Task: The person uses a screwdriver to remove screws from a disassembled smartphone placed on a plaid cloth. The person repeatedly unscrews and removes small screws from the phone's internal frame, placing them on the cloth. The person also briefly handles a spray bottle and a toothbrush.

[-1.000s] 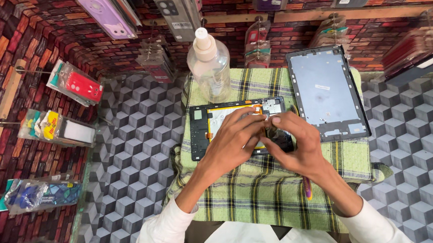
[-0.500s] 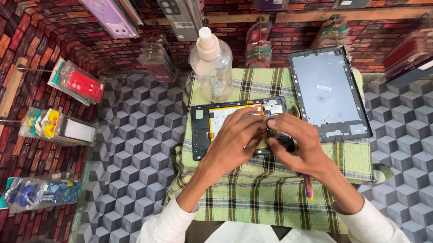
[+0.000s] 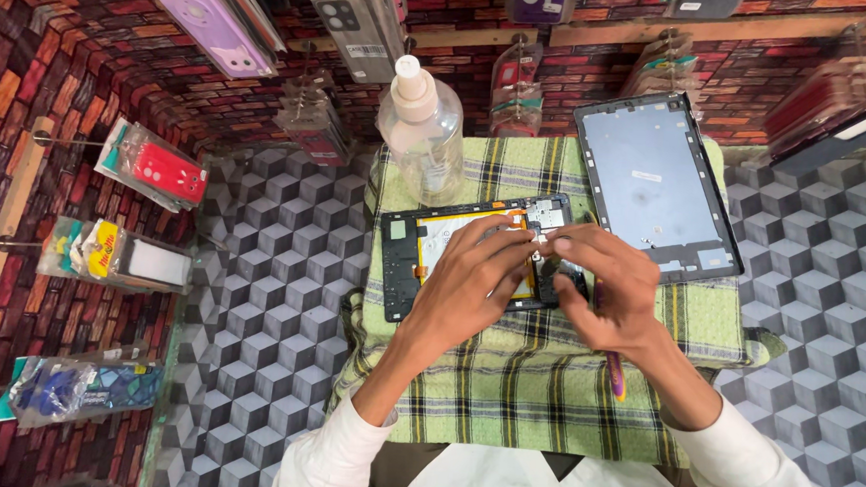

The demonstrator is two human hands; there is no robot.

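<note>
While both hands work in the middle of the frame, the opened tablet [image 3: 473, 251] lies flat on the green checked cloth [image 3: 534, 400], with its inner parts facing up. The left hand [image 3: 476, 281] rests over the centre of the tablet and covers much of the orange and white area; its fingers are bent and the tips press near the upper right part of the device. The right hand [image 3: 606, 289] is just beside it, touching the right end of the tablet, and its thumb and first fingers are pinched together. If something small is between them, it is too small to tell. A thin pink and yellow tool [image 3: 614, 370] lies on the cloth under the right wrist. Above the tablet, a clear plastic bottle [image 3: 422, 133] with a white cap stands upright. At the upper right, the removed grey back cover [image 3: 652, 182] lies flat, near the tablet but apart from it.
</note>
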